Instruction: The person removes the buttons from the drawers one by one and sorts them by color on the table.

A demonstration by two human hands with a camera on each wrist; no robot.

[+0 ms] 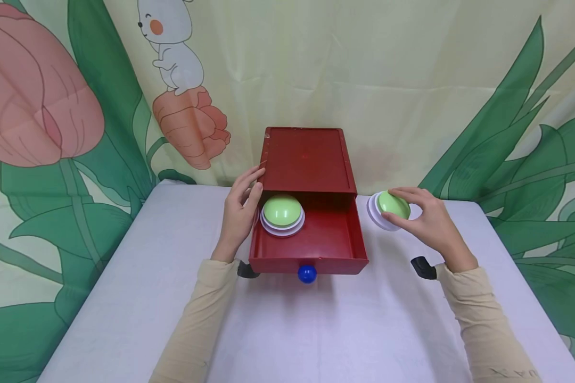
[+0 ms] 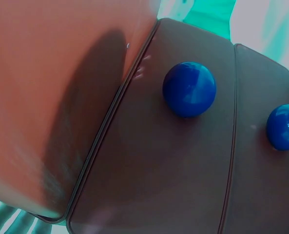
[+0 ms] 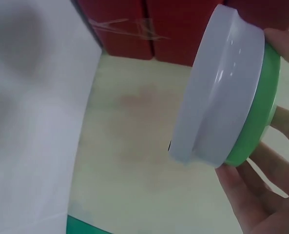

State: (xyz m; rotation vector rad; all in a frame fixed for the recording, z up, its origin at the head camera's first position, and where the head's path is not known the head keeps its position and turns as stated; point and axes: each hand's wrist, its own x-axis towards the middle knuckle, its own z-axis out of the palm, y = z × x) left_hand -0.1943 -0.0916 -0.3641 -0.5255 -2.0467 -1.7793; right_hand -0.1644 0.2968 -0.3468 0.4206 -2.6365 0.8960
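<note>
My right hand (image 1: 431, 221) holds a push button with a green dome and a white round base (image 1: 374, 210), to the right of the open drawer. In the right wrist view, the thumb and fingers pinch the green dome (image 3: 261, 107), and the white base tilts away from the palm. A like push button (image 1: 281, 211) sits inside the pulled-out red drawer (image 1: 323, 239), at its left. My left hand (image 1: 237, 218) rests against the left side of the red drawer cabinet (image 1: 306, 159), fingers extended.
A blue knob (image 1: 307, 274) sticks out from the open drawer's front. Two closed drawer fronts with blue knobs (image 2: 189, 89) show in the left wrist view. White cloth covers the table (image 1: 278, 330), and a printed curtain (image 1: 287, 58) hangs behind the cabinet.
</note>
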